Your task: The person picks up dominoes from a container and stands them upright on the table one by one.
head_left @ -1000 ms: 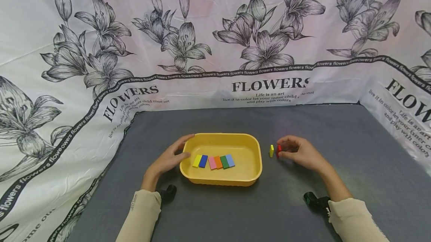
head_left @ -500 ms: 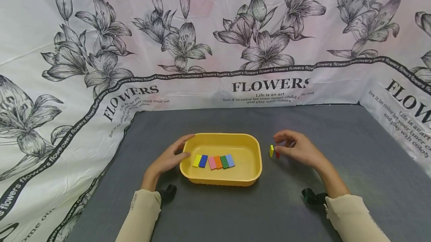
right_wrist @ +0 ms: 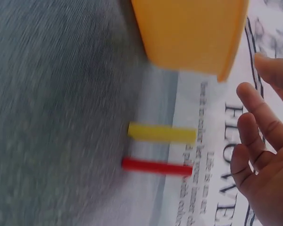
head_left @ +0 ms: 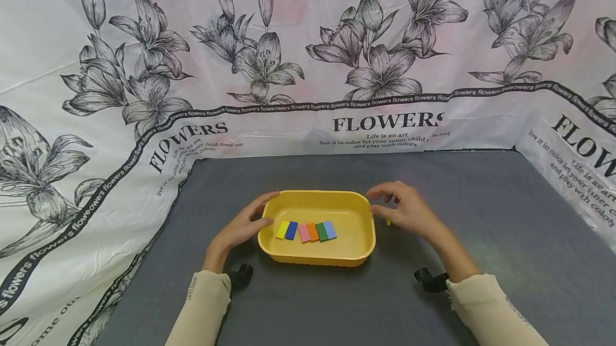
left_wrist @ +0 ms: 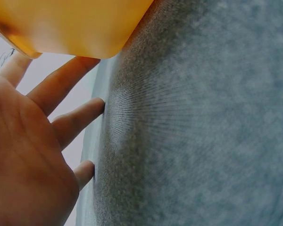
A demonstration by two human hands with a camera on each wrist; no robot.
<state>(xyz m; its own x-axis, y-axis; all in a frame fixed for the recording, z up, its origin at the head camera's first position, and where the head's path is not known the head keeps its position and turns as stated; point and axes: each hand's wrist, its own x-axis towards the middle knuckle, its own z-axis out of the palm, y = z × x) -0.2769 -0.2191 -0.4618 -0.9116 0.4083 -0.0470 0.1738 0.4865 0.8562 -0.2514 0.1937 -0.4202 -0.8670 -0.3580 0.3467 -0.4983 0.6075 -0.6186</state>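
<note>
My left hand (head_left: 243, 227) rests against the left end of a yellow plastic bin (head_left: 320, 255). Its thumb lies over the rim, and the straight fingers reach along the outside. Several flat domino-like blocks lie in the bin: yellow (head_left: 282, 230), blue (head_left: 291, 230), pink (head_left: 303, 233), orange (head_left: 313, 232), green (head_left: 322, 232) and light blue (head_left: 329, 230). At the bin's right end, my right hand (head_left: 406, 209) hovers with fingers spread, holding nothing. In the right wrist view, a yellow block (right_wrist: 162, 133) and a red block (right_wrist: 156, 167) stand upright side by side. The head view hides the red one behind that hand.
A dark grey cloth covers the table (head_left: 317, 308). White flower-printed fabric (head_left: 269, 132) hangs behind it and along both sides. Each wrist carries a black camera mount, one (head_left: 240, 276) at the left and one (head_left: 430, 280) at the right.
My right hand has left the red block, passed over the yellow one and moved left to the bin's right rim. The left hand and the bin have stayed in place.
</note>
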